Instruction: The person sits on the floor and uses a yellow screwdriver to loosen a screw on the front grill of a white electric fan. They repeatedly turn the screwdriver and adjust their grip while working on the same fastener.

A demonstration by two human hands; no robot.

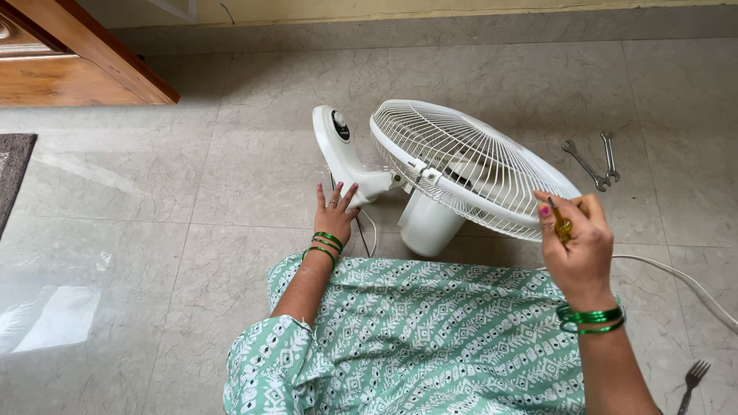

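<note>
A white fan (453, 173) lies tipped on the tiled floor (192, 253), its round wire grille (469, 165) tilted up toward the person and its stand (342, 150), with a dark dial, stretching away to the left. The left hand (335, 211) rests flat with fingers spread on the neck of the stand, holding nothing but pressing down, apparently to steady the fan so it cannot roll or slide. The right hand (575, 242) is closed around a small screwdriver (561, 224) with a yellowish handle, lifted just in front of the near rim of the grille; the tip points up and is not touching any part of the fan. Lying this way, the fan brings the grille edge and its clip within easy reach of both hands. Beyond the right hand, past the grille, two metal wrenches (596, 161) lie side by side on the floor, well apart from the fan. A white cord (684, 280) runs along the floor just to the right of the right wrist, and a fork (692, 384) lies nearer the person on that side. Far beyond the left hand stands a wooden cabinet (69, 54), with the edge of a dark mat (11, 169) off to the left. The person's green patterned lap (430, 330) sits close under both arms, and the grille itself hides the blades and motor from view.
</note>
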